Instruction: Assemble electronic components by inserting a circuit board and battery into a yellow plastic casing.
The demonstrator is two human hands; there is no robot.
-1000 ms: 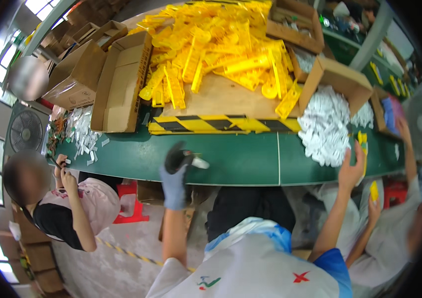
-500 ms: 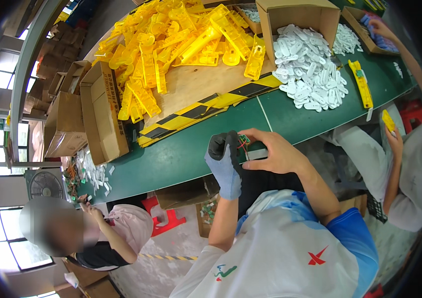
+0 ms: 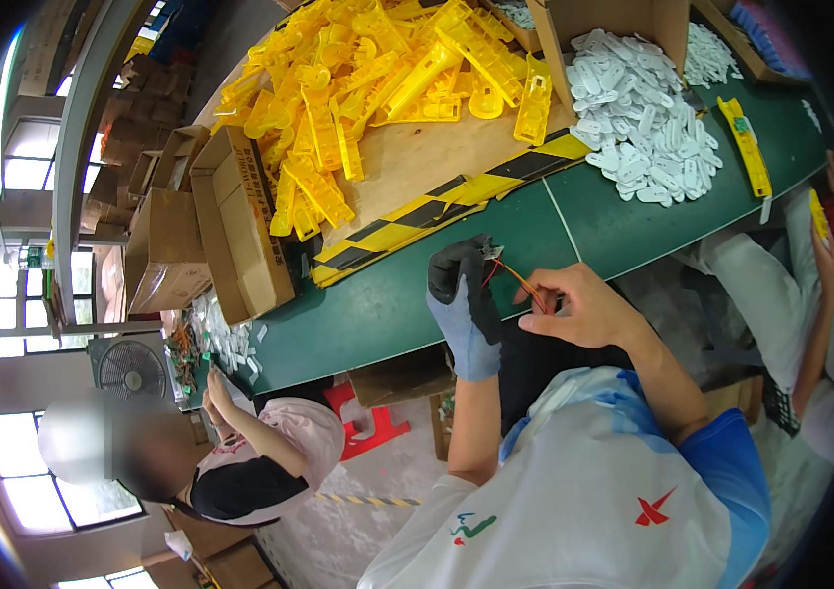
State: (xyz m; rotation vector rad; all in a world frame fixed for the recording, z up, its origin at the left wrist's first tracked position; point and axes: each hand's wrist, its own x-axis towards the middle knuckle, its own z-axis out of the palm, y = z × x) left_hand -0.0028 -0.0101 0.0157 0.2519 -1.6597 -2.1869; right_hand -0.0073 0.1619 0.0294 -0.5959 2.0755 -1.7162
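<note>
My left hand point(image 3: 465, 304), in a blue-grey glove with black fingers, is closed around a small circuit board point(image 3: 494, 252) just above the green table's front edge. Thin red and yellow wires point(image 3: 519, 279) run from the board across to my bare right hand point(image 3: 584, 309). The fingers of that hand are bent together on the wires' free part, and the wire ends are hidden in them.
Yellow plastic housings point(image 3: 338, 108) are heaped on a wooden board point(image 3: 407, 177) edged with black-and-yellow tape. White plastic pieces point(image 3: 648, 128) spill from a carton point(image 3: 623, 15). One yellow housing point(image 3: 746, 147) lies farther right. An open carton point(image 3: 240, 226) stands left. Co-workers sit on both sides.
My right hand has drawn away from the board, and the wires now stretch between my hands. The right co-worker's reaching arm has pulled back. Everything has shifted rightward in view.
</note>
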